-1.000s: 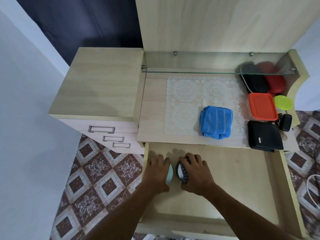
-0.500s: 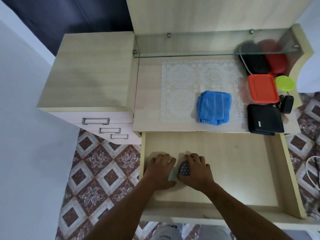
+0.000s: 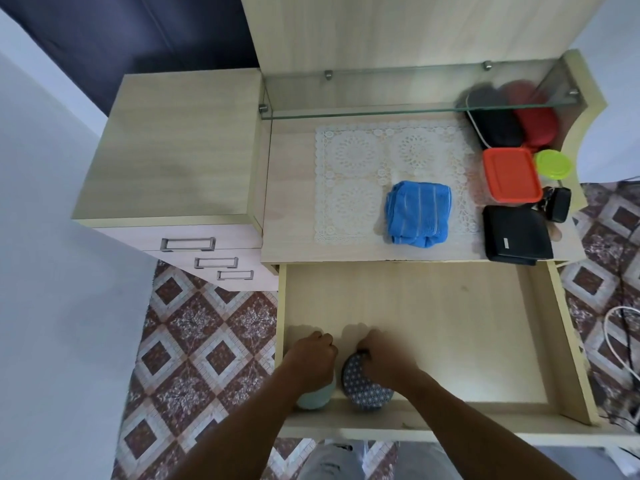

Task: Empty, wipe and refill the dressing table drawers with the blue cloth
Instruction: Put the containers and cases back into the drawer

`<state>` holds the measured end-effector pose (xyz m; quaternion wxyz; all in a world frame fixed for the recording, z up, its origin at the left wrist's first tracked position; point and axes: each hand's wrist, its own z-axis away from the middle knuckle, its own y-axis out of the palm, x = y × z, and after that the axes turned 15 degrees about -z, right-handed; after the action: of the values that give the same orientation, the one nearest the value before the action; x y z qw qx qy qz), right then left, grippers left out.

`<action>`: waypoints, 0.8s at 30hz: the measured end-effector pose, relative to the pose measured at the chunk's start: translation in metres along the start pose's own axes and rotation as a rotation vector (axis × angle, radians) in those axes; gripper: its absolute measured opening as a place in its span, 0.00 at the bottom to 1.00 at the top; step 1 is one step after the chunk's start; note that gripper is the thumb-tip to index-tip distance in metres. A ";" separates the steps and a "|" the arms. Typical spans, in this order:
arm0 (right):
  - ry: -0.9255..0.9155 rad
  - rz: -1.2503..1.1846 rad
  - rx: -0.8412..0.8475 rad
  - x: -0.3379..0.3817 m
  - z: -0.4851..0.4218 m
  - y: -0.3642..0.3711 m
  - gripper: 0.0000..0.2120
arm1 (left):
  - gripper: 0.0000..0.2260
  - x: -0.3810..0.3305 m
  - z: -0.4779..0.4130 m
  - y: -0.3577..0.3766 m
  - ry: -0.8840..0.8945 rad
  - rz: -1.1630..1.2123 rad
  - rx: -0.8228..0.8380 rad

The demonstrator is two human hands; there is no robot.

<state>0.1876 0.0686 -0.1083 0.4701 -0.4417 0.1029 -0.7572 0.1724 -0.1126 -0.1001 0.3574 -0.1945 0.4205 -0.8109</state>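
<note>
Seen from the head camera, both hands reach into the open drawer (image 3: 433,317) at its near left corner. The left hand (image 3: 310,362) has its fingers curled down over a pale green round container (image 3: 313,399), gripping it. The right hand (image 3: 384,363) has its fingers curled round the far edge of a dark blue patterned round container (image 3: 365,388) just beside the green one. The folded blue cloth (image 3: 419,213) lies on the lace mat (image 3: 353,168) on the bench (image 3: 291,202), well apart from the hands and left of an orange-lidded box (image 3: 510,174) and a black wallet (image 3: 516,233).
</note>
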 end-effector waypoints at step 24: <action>0.418 -0.286 -0.198 0.018 0.014 0.018 0.13 | 0.15 0.013 0.010 0.020 -0.081 0.032 -0.045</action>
<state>0.2070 0.0484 -0.1001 0.2815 -0.3295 0.2081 -0.8769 0.1786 -0.1353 -0.1111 0.3826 -0.2284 0.4268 -0.7869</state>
